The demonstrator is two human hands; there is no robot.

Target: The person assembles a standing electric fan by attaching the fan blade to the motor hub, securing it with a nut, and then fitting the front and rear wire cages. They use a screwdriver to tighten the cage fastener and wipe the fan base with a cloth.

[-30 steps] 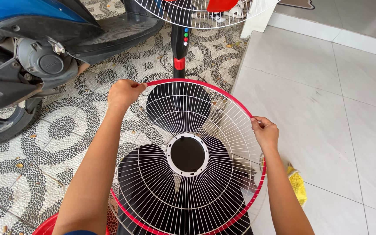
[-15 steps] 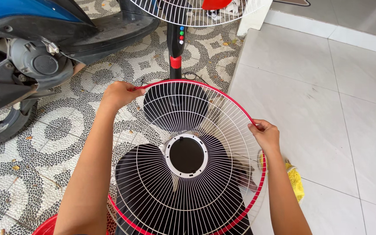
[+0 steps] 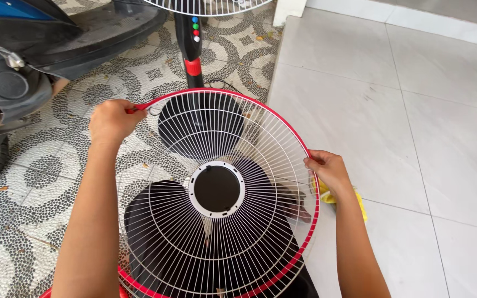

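Both arms extended forward and down, I've got the fan grille [image 3: 216,193] held flat in front of me, white wire with a red rim. Left hand [image 3: 111,121] at the far-left rim, fingers curled shut over the red band, wrist straight. Right hand [image 3: 329,171] at the right rim, fingers pinched closed on the edge. Grille hangs over the fan stand's black base, straddling pebble floor [image 3: 40,182] left and white tiles [image 3: 415,138] right. Fan pole [image 3: 191,49] far centre, scooter [image 3: 23,49] far left, yellow cloth [image 3: 338,197] just beside right wrist.
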